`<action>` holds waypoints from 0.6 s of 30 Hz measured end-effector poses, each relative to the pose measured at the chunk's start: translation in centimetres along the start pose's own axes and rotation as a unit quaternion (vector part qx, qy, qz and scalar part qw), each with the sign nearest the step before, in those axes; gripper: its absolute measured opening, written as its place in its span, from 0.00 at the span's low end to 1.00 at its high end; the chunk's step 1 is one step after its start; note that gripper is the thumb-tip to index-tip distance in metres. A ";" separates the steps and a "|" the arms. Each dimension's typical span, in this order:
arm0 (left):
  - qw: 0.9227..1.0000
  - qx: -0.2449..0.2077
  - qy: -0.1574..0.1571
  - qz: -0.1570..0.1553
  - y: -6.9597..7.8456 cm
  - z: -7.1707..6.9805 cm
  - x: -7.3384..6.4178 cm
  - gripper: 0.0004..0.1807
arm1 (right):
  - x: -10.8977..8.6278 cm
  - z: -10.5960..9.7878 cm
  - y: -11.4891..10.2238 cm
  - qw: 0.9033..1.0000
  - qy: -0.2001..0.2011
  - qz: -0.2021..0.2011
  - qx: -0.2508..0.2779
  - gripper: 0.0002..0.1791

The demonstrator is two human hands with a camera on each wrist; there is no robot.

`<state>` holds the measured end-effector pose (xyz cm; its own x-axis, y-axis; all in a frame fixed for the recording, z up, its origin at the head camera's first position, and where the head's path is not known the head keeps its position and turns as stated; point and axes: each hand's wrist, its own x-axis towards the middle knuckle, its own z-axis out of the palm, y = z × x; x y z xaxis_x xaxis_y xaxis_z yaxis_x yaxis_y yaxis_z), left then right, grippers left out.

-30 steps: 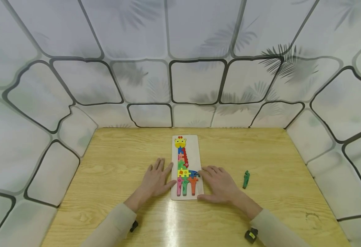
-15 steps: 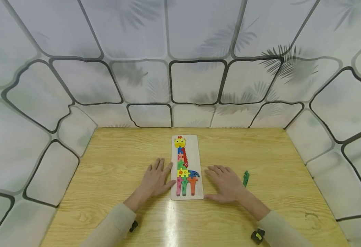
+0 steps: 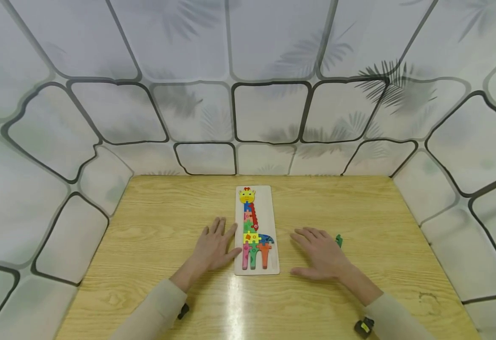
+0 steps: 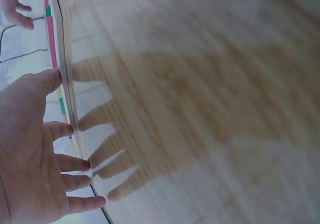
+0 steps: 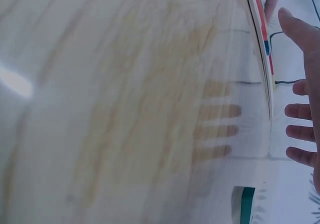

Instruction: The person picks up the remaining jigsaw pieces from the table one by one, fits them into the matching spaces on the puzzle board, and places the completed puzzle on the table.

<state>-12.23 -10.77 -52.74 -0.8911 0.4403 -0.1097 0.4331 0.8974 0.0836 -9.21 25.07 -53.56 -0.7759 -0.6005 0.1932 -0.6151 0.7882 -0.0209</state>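
Note:
A pale wooden puzzle board (image 3: 265, 198) lies lengthwise at the middle of the table. On it colourful pieces form a giraffe (image 3: 252, 237) with a yellow head, a red mane, and pink, green and orange legs. My left hand (image 3: 212, 245) rests at the board's left edge, fingers spread, thumb and fingertips right at the rim. To the right of the board, apart from it, my right hand (image 3: 319, 252) hovers over the table with straight fingers and nothing in them. A small green piece (image 3: 339, 240) lies just beyond the right hand, partly hidden by it in the head view.
The wooden table (image 3: 167, 203) reaches back to a pale patterned cloth wall (image 3: 269, 113) that also closes in both sides. A black wrist camera (image 3: 364, 327) sits under the right sleeve, another (image 3: 183, 311) at the left sleeve.
My right hand has left the board's right edge and moved rightward toward the green piece, now covering part of it. The left hand and the board have stayed in place.

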 end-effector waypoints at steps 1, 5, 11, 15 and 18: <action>1.000 -0.001 0.000 0.000 0.0 0.0 0.0 0.43 | -0.2 0.0 0.1 1.000 0.002 -0.001 0.000 0.52; 1.000 -0.009 0.000 -0.001 0.0 0.0 -0.1 0.43 | -0.8 -0.1 0.8 1.000 0.004 0.002 0.003 0.53; 1.000 -0.016 0.001 -0.002 0.0 0.0 -0.1 0.43 | -1.7 -0.1 1.8 1.000 0.011 0.005 0.000 0.53; 1.000 -0.018 -0.001 -0.004 0.1 0.1 -0.1 0.43 | -2.3 0.0 2.4 1.000 0.010 0.010 -0.009 0.54; 1.000 -0.016 -0.004 -0.006 0.1 0.0 -0.1 0.43 | -2.7 -0.1 2.7 1.000 0.005 0.021 -0.006 0.53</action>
<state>-12.11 -10.70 -52.76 -0.8947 0.4303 -0.1197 0.4182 0.9012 0.1136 -8.74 28.88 -54.00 -0.7993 -0.5659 0.2019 -0.5808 0.8139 -0.0180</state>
